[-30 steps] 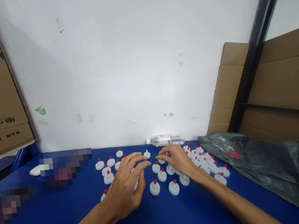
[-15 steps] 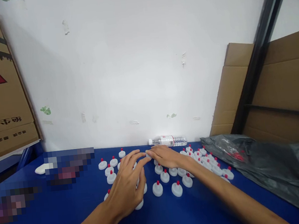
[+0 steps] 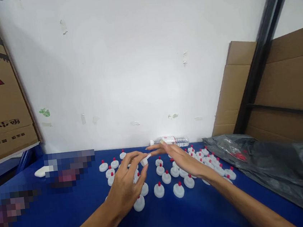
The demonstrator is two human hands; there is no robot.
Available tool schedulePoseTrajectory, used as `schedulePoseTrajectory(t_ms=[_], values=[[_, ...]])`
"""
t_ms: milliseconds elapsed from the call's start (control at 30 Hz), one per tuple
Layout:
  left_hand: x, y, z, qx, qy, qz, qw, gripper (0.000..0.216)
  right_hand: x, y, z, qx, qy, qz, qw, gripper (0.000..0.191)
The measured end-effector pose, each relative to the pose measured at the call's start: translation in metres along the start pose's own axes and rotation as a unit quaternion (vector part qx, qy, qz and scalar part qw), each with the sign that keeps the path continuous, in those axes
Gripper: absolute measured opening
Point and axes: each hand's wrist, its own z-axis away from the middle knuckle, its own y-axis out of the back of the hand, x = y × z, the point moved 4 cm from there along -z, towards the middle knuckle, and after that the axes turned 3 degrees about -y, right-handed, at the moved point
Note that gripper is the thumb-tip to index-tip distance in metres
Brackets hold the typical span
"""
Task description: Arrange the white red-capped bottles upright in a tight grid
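Head view, clock centred on the white nozzle cap (image 3: 144, 162): cap sits tilted, raised between thumb and fingers of left hand (image 3: 127, 179), a narrow pinch. Right hand (image 3: 181, 158) has fingers stretched out, tips right by the nozzle; contact, grip: can't tell. Red-tipped caps (image 3: 178, 190) at 9 o'clock, spaced ones at 5, tight cluster at 3. Bottle (image 3: 182, 141) lies at 2, along table's far edge by the wall (image 3: 134, 57). Grey bag (image 3: 276, 169) bounds 3 o'clock. Blue tabletop (image 3: 163, 224) stretches towards 6, between forearms.
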Motion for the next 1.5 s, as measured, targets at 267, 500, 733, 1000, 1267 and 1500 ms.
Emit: schedulePoseTrajectory(t_ms=[267, 500, 733, 1000, 1267, 1500], values=[[0.003, -0.003, 0.001, -0.025, -0.032, -0.036, 0.999, 0.031, 0.076, 0.003, -0.011, 0.031, -0.073, 0.295, 0.952, 0.015], [0.001, -0.005, 0.003, -0.036, -0.026, -0.029, 0.999, 0.031, 0.084, -0.009, -0.011, -0.015, -0.115, 0.349, 0.93, 0.011], [0.003, -0.004, 0.003, -0.035, -0.025, -0.033, 0.999, 0.029, 0.081, -0.009, -0.01, -0.015, -0.113, 0.326, 0.939, 0.013], [0.003, -0.005, 0.004, -0.043, -0.023, -0.03, 0.998, 0.031, 0.072, -0.005, -0.009, 0.044, -0.062, 0.203, 0.976, 0.012], [0.0, -0.009, 0.005, -0.041, -0.031, -0.029, 0.998, 0.041, 0.035, 0.003, -0.006, 0.071, -0.021, -0.035, 0.997, 0.027], [0.002, -0.009, 0.007, -0.036, -0.05, 0.006, 0.998, 0.04, 0.021, -0.008, -0.002, 0.056, -0.012, -0.149, 0.987, 0.027]])
